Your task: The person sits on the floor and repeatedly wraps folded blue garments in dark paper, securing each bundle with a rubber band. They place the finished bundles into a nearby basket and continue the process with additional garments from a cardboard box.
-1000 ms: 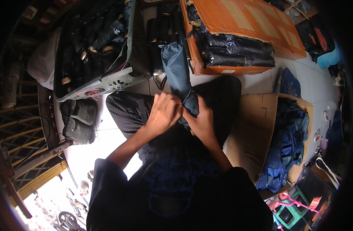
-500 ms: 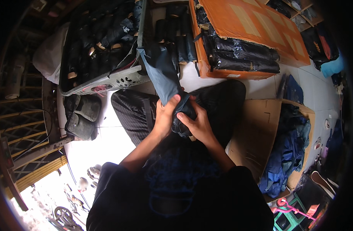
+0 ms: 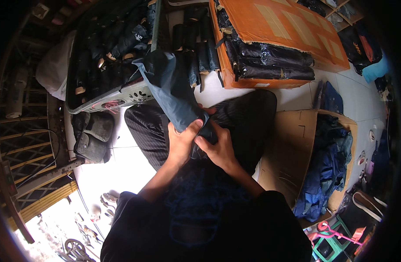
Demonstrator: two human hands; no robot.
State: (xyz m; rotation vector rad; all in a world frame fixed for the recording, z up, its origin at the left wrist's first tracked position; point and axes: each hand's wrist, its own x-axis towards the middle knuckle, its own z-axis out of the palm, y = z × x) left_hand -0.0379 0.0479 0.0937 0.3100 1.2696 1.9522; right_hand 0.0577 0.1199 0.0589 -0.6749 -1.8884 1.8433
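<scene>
Hands met over our lap in the head view: our left hand gripped the grey-blue fabric sleeve, our right hand pinched its dark lower end. The sleeve rose from our hands toward the grey plastic basket. Right of that basket stood an orange cardboard box.
</scene>
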